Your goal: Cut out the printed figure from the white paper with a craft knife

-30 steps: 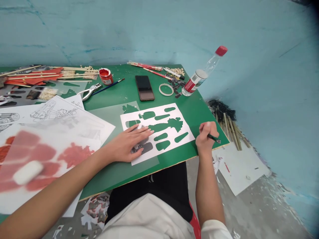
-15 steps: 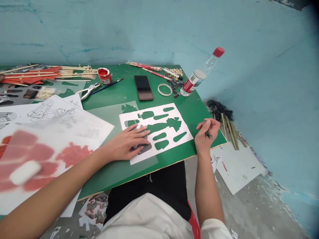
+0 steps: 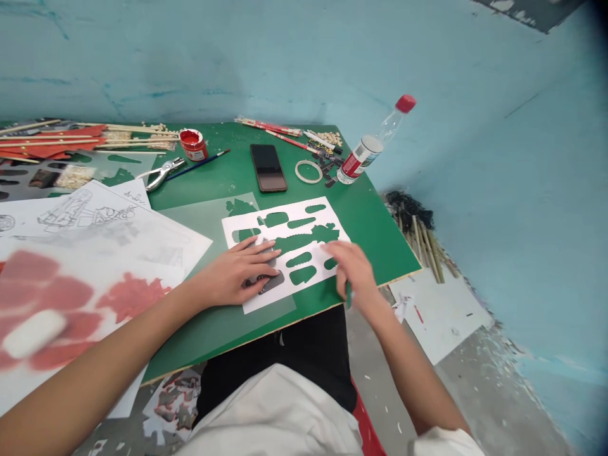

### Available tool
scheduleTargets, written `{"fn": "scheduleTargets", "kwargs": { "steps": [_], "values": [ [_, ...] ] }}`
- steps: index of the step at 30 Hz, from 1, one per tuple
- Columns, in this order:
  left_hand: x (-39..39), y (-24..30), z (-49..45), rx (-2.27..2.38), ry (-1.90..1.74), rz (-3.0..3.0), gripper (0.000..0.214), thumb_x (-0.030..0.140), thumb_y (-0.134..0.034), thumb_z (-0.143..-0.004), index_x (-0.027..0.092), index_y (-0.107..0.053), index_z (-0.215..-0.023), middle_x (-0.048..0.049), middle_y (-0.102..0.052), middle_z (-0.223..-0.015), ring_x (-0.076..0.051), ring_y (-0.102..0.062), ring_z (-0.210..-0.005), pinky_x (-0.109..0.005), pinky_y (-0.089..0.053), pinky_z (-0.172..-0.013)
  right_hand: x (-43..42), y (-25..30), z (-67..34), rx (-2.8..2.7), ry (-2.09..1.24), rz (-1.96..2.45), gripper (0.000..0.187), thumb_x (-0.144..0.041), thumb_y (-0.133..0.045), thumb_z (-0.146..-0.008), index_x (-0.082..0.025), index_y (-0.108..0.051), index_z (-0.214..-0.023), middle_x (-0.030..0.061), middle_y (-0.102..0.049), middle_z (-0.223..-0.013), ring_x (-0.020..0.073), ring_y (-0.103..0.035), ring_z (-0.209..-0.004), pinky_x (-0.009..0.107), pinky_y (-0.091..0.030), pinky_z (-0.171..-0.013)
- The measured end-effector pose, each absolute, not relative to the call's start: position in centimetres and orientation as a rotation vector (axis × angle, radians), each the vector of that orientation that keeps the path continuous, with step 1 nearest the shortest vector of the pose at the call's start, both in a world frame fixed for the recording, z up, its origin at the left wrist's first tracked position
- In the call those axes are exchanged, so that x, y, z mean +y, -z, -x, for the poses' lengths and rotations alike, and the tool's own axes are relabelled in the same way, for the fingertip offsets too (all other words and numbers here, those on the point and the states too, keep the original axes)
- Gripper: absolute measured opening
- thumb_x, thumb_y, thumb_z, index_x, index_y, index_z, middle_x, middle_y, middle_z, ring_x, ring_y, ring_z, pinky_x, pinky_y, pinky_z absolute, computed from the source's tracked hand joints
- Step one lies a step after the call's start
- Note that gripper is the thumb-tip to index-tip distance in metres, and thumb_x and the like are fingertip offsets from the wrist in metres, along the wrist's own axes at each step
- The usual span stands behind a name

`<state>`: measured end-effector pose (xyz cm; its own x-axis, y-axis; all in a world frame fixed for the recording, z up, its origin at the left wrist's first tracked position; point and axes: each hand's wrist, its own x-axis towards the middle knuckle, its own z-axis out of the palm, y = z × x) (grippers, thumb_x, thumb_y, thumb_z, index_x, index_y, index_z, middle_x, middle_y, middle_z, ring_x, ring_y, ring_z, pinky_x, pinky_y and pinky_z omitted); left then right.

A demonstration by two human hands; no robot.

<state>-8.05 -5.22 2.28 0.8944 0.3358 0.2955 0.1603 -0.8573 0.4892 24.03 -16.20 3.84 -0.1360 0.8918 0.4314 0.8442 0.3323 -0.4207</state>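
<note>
Flat and open, left hand (image 3: 236,277) presses stencil (image 3: 280,294); right hand (image 3: 354,272), blurred at stencil's right edge, grips pen (image 3: 348,295).

Right hand (image 3: 354,273) blurred — its tool (image 3: 348,295) mostly hidden, red-painted sheet (image 3: 71,297) cut off left.

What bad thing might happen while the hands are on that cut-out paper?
The right hand grips a thin tool close to the left hand pressing the white sheet; a slip might nick its fingers. The bottle stands at the edge of the table and may topple off.
</note>
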Motion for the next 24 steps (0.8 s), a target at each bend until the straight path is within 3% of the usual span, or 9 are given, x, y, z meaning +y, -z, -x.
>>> {"fn": "scheduleTargets", "kwargs": {
  "steps": [3,5,8,12,20,24],
  "values": [
    [-5.2,-2.1,8.0,0.359,-0.540,-2.598,0.031,0.028,-0.058,-0.105,0.026,-0.076,-0.131,-0.0069,-0.063,-0.159,-0.031,-0.046,-0.160,-0.062,-0.030,-0.136,-18.7,-4.6,-19.9,-2.306,-0.173,1.177,0.049,-0.008,-0.049,-0.097,-0.024,-0.068,-0.140,0.0065,-0.076,-0.142,0.0213,-0.067,-0.141,0.041,-0.057,-0.121],
    [-5.2,-1.9,8.0,0.361,-0.551,-2.598,0.031,0.029,-0.060,-0.105,0.025,-0.075,-0.132,-0.0078,-0.064,-0.158,-0.030,-0.047,-0.160,-0.062,-0.031,-0.136,-19.7,-4.3,-17.9,-2.468,-0.150,1.043,0.054,-0.005,-0.046,-0.098,-0.014,-0.061,-0.149,0.0112,-0.067,-0.154,0.0238,-0.055,-0.154,0.046,-0.050,-0.130],
    [-5.3,-1.8,8.1,0.364,-0.558,-2.589,0.029,0.029,-0.063,-0.105,0.023,-0.075,-0.131,-0.0088,-0.064,-0.158,-0.030,-0.047,-0.160,-0.063,-0.032,-0.135,-20.4,-3.2,-16.7,-2.560,-0.082,1.059,0.060,0.001,-0.041,-0.094,-0.004,-0.056,-0.152,0.0183,-0.059,-0.162,0.0260,-0.047,-0.160,0.048,-0.045,-0.133],
    [-5.2,-1.8,8.2,0.371,-0.555,-2.557,0.027,0.029,-0.065,-0.104,0.021,-0.075,-0.128,-0.0094,-0.065,-0.157,-0.030,-0.046,-0.160,-0.064,-0.031,-0.135,-20.4,-1.8,-16.8,-2.576,-0.095,1.139,0.070,0.003,-0.044,-0.087,-0.001,-0.051,-0.156,0.0225,-0.052,-0.166,0.0288,-0.041,-0.163,0.050,-0.045,-0.133],
    [-4.9,-2.0,8.3,0.409,-0.516,-2.342,0.037,0.036,-0.071,-0.104,0.022,-0.072,-0.137,-0.0111,-0.065,-0.156,-0.033,-0.047,-0.159,-0.070,-0.027,-0.134,-19.9,-2.0,-16.9,-2.653,-0.151,1.153,0.072,0.002,-0.049,-0.082,0.000,-0.056,-0.154,0.0220,-0.055,-0.164,0.0304,-0.049,-0.158,0.048,-0.045,-0.133],
    [-4.2,-2.5,8.6,0.479,-0.598,-2.097,0.042,0.046,-0.067,-0.107,0.020,-0.071,-0.140,-0.0134,-0.070,-0.148,-0.031,-0.061,-0.148,-0.068,-0.034,-0.132,-19.6,-2.1,-17.0,-2.683,-0.146,1.153,0.072,0.003,-0.050,-0.083,-0.002,-0.057,-0.154,0.0203,-0.056,-0.163,0.0286,-0.051,-0.157,0.046,-0.045,-0.133]
  ]
}}
